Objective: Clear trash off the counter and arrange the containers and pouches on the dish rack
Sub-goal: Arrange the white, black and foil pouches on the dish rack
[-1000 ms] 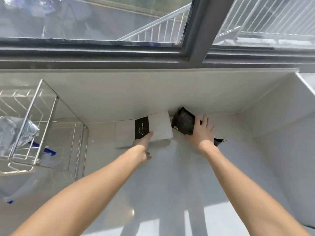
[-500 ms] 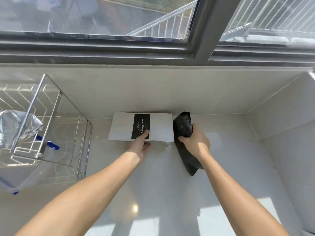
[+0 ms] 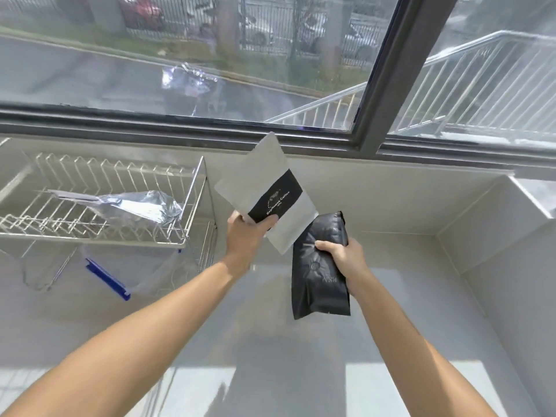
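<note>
My left hand [image 3: 244,234] grips a white coffee pouch [image 3: 258,179] with a black label, lifted off the counter and tilted up toward the window. A black pouch [image 3: 319,284] hangs upright in the grip of my right hand [image 3: 343,255], just right of the white one and above the counter. The wire dish rack [image 3: 99,233] stands at the left, raised on legs. On its upper shelf lies a crumpled silver foil pouch [image 3: 132,206].
Under the rack's shelf lies a clear plastic bag with a blue zip strip [image 3: 105,279]. The white counter [image 3: 270,341] runs to a back wall below the window sill and a raised ledge [image 3: 511,212] on the right.
Both pouches lay on the counter by the back wall with my hands on them. Now each hand has lifted its pouch into the air, and the view has tilted up toward the window.
</note>
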